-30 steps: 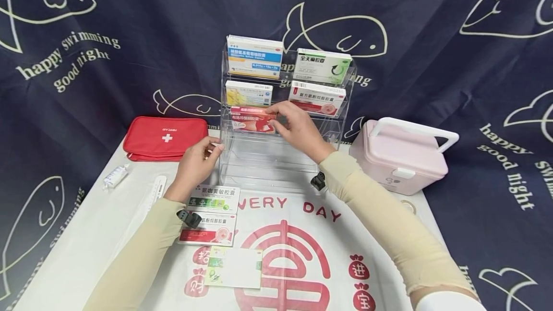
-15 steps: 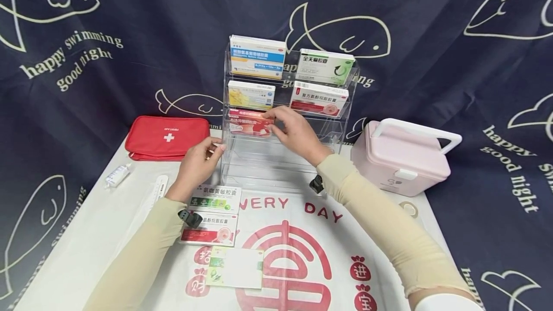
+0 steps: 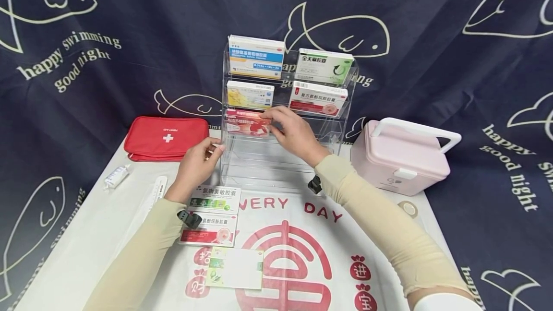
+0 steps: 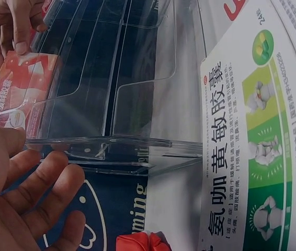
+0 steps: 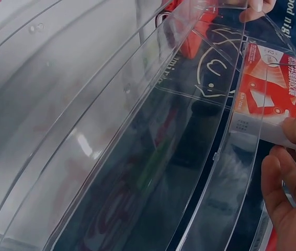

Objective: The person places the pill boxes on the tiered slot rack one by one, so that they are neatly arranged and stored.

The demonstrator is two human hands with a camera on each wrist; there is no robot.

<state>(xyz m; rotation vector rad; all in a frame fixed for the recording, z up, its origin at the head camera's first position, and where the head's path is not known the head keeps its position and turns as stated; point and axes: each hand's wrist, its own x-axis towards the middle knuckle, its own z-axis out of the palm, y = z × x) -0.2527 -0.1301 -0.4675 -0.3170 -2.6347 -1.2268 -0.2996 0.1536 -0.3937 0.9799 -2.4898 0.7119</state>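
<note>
Nearest the person on the desk (image 3: 99, 234), with its white cloth printed in red, lie three flat medicine boxes in a column: a pale green-and-white box (image 3: 234, 268), a red-and-white box (image 3: 209, 230) and a green-and-white box (image 3: 214, 199). Just beyond them the left hand (image 3: 196, 164) rests against the near left corner of the clear acrylic tiered rack (image 3: 242, 167), its fingers (image 4: 43, 180) loosely spread and holding nothing, seemingly steadying it. Farther in, the right hand (image 3: 294, 131) pinches the right end of a red-and-pink medicine box (image 3: 246, 123), which sits in the left side of the rack's third tier, below a yellow-and-white box (image 3: 249, 94). I would judge the placing almost finished; what remains is to let go without tipping it and draw the hand clear of the tier's front lip.
</note>
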